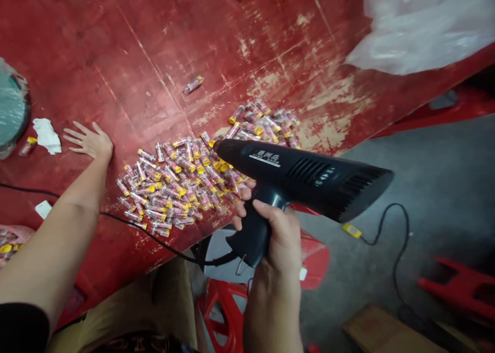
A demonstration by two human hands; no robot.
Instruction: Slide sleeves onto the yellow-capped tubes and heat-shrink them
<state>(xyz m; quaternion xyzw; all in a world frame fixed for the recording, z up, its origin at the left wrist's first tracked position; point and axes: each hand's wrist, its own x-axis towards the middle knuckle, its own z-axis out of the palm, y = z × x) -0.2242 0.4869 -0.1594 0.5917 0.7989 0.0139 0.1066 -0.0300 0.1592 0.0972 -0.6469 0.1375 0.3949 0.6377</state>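
My right hand (276,229) is wrapped round the handle of a black heat gun (305,175). Its nozzle points left, over a pile of small clear tubes with yellow caps (174,182) on the red table. My left hand (91,140) lies flat on the tabletop with its fingers spread, left of the pile and holding nothing. A crumpled white tissue (47,135) is just beyond those fingertips. From the bottom of the handle, the black cord (154,237) runs left across the table edge and passes by my left forearm.
Single tubes, one of them a loose tube (193,84), lie farther up the red table (147,22). A teal round thing in clear plastic (13,105) sits at the left. Clear plastic sheeting (421,28) covers the far right corner. Red stools (224,311) and a cardboard piece (386,330) are below.
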